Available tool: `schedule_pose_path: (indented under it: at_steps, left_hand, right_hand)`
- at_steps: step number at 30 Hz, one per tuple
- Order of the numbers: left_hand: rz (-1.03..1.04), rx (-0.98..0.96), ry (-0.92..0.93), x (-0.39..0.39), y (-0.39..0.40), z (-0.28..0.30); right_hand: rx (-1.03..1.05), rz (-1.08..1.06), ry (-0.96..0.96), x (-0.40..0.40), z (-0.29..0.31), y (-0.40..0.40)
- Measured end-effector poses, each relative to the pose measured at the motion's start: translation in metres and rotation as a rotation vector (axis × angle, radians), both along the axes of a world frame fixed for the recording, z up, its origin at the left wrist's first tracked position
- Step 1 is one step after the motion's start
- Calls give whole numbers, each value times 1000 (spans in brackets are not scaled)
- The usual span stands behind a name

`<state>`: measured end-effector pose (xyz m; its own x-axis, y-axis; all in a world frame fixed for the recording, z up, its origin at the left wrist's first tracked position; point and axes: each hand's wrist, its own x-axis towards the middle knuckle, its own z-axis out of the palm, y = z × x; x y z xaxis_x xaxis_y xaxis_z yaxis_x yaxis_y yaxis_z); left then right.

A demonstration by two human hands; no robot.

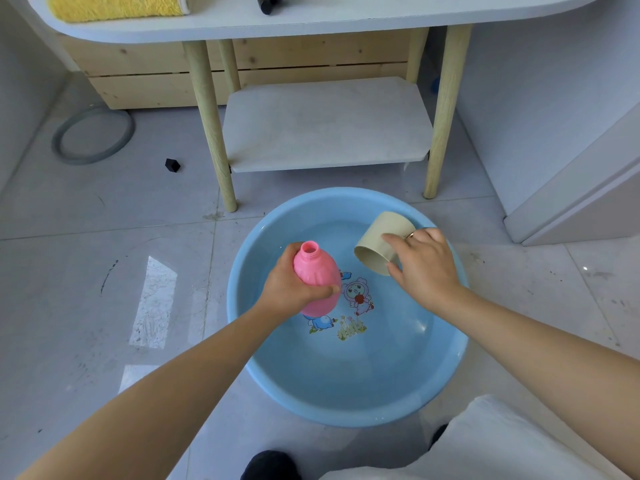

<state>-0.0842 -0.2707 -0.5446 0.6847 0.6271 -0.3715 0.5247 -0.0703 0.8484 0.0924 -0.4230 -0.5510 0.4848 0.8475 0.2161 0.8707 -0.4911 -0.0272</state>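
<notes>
**Bottle and cup held over a blue basin**

Clock directions are read across the frame, with twelve at the top.

The pale tiled floor [86, 271] fills most of the view. A white table [311, 22] on light wooden legs spans the twelve o'clock edge, and its lower shelf [325, 126] sits just below. Behind the legs, toward eleven o'clock, stands a wooden crate [145, 81].

The round blue basin [363, 375] sits on the floor just past centre toward five o'clock. It has a cartoon print [358, 296] on its bottom and seems to hold shallow water.

Both bare forearms enter from the six o'clock edge and meet above the basin. A white cloth [502, 445] covers the five o'clock corner.

A yellow towel [117, 6] lies on the table at eleven o'clock. A grey ring [93, 135] rests on the floor at ten o'clock.

The left hand [287, 289] is wrapped around the belly of the pink bottle [317, 271], with the thumb across the front. The bottle hangs over the basin's nine o'clock side. Its uncapped neck points toward twelve.

The right hand [426, 268] grasps the beige cup [375, 244] from above, fingers curled over its wall. This is over the basin's one o'clock rim. The cup is tipped with its open mouth facing seven o'clock, toward the bottle, and the two stay apart.

A small black block [172, 165] lies on the floor at ten o'clock, near the grey ring.
</notes>
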Motion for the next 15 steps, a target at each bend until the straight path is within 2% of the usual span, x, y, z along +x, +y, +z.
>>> schedule_pose_path:
  at_steps: [5, 8, 11, 15]
  left_hand:
    - [-16, 15, 12, 0, -2, 1]
    - [-25, 21, 19, 0, -3, 1]
    - [-24, 29, 23, 1, -4, 1]
    - [-33, 41, 30, 2, -5, 2]
  right_hand:
    - [-148, 74, -28, -3, -15, -8]
    - [-152, 120, -4, -4, -20, -11]
    - [-117, 139, 71, -5, -22, -12]
    - [-63, 52, 237, -6, -14, -12]
